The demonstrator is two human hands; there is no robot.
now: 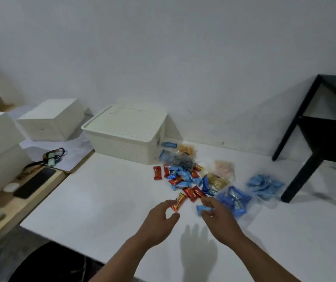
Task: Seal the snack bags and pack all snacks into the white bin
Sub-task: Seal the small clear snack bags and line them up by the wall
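Fingers of the left hand [159, 215] pinched a red snack [178, 202]; the right hand [216, 212] held a blue one [202, 208]. At frame centre, the lidded white bin [122, 137] held nothing visible; packing looked barely begun.

I see both hands over the white tabletop [102, 190]. My left hand [159, 218] pinches a red-and-yellow snack bar [178, 202] between thumb and fingers. My right hand [219, 214] has its fingers curled around a small blue packet [201, 209]. Beyond them lies a pile of loose snacks [185, 178], beside clear bags of blue packets [234, 200]. The white bin [126, 135] stands behind, lid on.
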